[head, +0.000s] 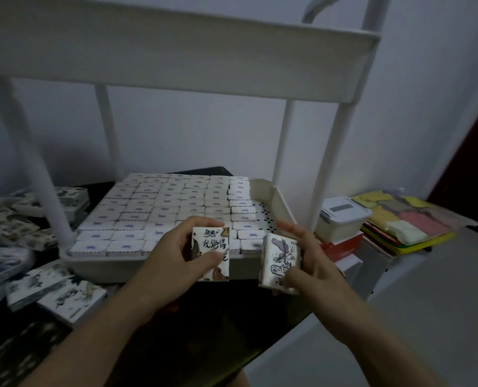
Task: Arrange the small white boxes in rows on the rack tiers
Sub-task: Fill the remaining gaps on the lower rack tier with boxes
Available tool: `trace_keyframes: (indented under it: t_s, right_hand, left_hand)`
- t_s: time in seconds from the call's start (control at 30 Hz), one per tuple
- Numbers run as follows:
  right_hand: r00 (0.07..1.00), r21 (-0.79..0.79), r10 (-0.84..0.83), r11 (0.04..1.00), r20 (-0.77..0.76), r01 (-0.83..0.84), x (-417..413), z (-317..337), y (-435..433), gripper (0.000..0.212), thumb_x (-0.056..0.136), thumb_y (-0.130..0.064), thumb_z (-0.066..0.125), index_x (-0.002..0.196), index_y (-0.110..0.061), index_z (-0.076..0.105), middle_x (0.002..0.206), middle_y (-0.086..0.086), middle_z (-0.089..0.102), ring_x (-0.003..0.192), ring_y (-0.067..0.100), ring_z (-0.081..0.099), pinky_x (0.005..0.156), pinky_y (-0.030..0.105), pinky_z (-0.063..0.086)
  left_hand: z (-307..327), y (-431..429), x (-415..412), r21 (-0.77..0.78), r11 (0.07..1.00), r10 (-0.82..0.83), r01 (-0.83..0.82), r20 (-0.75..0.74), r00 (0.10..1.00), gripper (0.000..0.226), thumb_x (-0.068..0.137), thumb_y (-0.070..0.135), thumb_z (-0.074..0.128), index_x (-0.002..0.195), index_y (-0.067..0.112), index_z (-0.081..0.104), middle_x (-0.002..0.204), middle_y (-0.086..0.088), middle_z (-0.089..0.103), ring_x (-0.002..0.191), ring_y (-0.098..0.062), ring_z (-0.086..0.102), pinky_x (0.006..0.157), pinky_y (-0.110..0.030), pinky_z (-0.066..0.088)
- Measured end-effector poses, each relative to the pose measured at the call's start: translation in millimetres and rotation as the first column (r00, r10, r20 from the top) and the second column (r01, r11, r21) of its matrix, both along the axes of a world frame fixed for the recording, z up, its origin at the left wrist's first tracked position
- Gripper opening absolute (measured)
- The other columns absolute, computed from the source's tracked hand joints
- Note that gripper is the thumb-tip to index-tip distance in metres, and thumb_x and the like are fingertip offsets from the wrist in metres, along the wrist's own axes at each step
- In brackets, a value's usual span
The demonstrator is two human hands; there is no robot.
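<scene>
A white rack stands in front of me; its lower tier is packed with rows of small white boxes standing on edge. A bare perforated strip stays open along the tier's right side. My left hand grips one small white box with black printed characters, held just in front of the tier's front edge. My right hand holds a second printed box beside it, thumb on its front and fingers stretched behind. The upper tier hangs overhead.
Loose printed boxes lie scattered on the dark surface at left. At right sit a white lidded container on a red box and a stack of coloured cloths. Rack posts flank the tier.
</scene>
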State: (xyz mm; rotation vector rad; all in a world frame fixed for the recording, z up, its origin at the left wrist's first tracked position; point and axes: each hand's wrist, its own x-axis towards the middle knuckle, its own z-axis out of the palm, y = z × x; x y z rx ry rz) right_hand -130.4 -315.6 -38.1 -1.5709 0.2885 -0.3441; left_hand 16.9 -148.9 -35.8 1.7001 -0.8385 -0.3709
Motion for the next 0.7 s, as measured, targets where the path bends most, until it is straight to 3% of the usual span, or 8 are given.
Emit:
trace_keyframes:
  t_s: [0.1, 0.23, 0.3, 0.4, 0.5, 0.63, 0.7]
  right_hand:
    - [1.0, -0.179, 0.008, 0.984, 0.017, -0.005, -6.1, 0.6, -12.8, 0.077, 0.082, 0.007, 0.064, 0.129, -0.044, 0.029, 0.113, -0.01, 0.067, 0.105, 0.01, 0.066, 0.079, 0.03, 0.058]
    - [0.988, -0.328, -0.114, 0.934, 0.103, 0.142, -5.4, 4.5, -18.2, 0.034, 0.084, -0.002, 0.065, 0.111, -0.021, 0.054, 0.105, -0.005, 0.071, 0.097, 0.011, 0.069, 0.075, 0.031, 0.06]
    - [0.969, -0.425, -0.173, 0.875, 0.175, 0.233, -3.3, 2.5, -19.2, 0.023, 0.086, -0.011, 0.063, 0.104, -0.025, 0.063, 0.107, -0.007, 0.068, 0.097, 0.01, 0.067, 0.073, 0.035, 0.06]
    - [0.948, -0.53, -0.195, 0.792, 0.253, 0.304, -0.8, 0.4, -18.1, 0.037, 0.084, -0.019, 0.064, 0.113, -0.04, 0.061, 0.11, -0.017, 0.064, 0.102, 0.004, 0.063, 0.077, 0.03, 0.059]
    - [0.934, -0.597, -0.21, 0.723, 0.288, 0.347, -1.3, -1.5, -17.3, 0.06, 0.08, -0.019, 0.069, 0.123, -0.051, 0.042, 0.103, -0.018, 0.063, 0.1, 0.002, 0.062, 0.083, 0.022, 0.055]
    - [0.882, -0.637, -0.251, 0.615, 0.4, 0.464, -8.3, 4.1, -20.9, 0.057, 0.074, -0.016, 0.074, 0.113, -0.043, 0.042, 0.099, -0.023, 0.061, 0.1, -0.008, 0.059, 0.081, 0.006, 0.049]
    - [0.864, -0.707, -0.262, 0.498, 0.43, 0.502, -7.9, 6.8, -26.5, 0.046, 0.074, -0.016, 0.074, 0.108, -0.037, 0.05, 0.099, -0.021, 0.058, 0.097, -0.007, 0.058, 0.077, 0.005, 0.048]
  left_hand:
    - [-2.2, -0.4, -3.5, 0.0, 1.0, -0.017, 0.017, 0.038, 0.999, 0.037, 0.086, 0.005, 0.066, 0.109, 0.034, 0.062, 0.095, 0.014, 0.071, 0.084, -0.005, 0.069, 0.07, -0.019, 0.056]
    - [-6.7, 3.8, -6.2, -0.007, 1.0, -0.029, 0.029, 0.042, 0.999, 0.036, 0.085, 0.008, 0.069, 0.11, 0.033, 0.061, 0.098, 0.014, 0.071, 0.089, -0.006, 0.069, 0.075, -0.021, 0.057]
    - [-9.5, 5.5, -7.5, -0.012, 1.0, -0.017, 0.017, 0.039, 0.999, 0.04, 0.082, 0.012, 0.072, 0.112, 0.034, 0.06, 0.098, 0.015, 0.071, 0.09, -0.006, 0.069, 0.076, -0.021, 0.057]
    - [-10.5, 6.6, -9.4, -0.028, 1.0, 0.004, -0.004, -0.014, 1.0, 0.052, 0.075, 0.017, 0.076, 0.117, 0.039, 0.054, 0.097, 0.016, 0.073, 0.09, -0.005, 0.069, 0.076, -0.019, 0.056]
    - [-8.9, 9.5, -10.2, -0.03, 0.999, 0.023, -0.024, -0.028, 0.999, 0.051, 0.065, 0.028, 0.077, 0.111, 0.037, 0.058, 0.095, 0.011, 0.074, 0.087, -0.009, 0.071, 0.075, -0.024, 0.056]
    - [-7.4, 11.0, -12.8, -0.035, 0.999, 0.003, -0.004, -0.033, 0.999, 0.035, 0.069, 0.019, 0.076, 0.101, 0.025, 0.064, 0.093, 0.008, 0.074, 0.084, -0.011, 0.071, 0.071, -0.02, 0.057]
    - [-7.0, 9.0, -13.3, -0.035, 0.999, 0.004, -0.005, -0.032, 0.999, 0.03, 0.078, 0.005, 0.072, 0.101, 0.024, 0.065, 0.094, 0.009, 0.074, 0.086, -0.008, 0.07, 0.071, -0.017, 0.056]
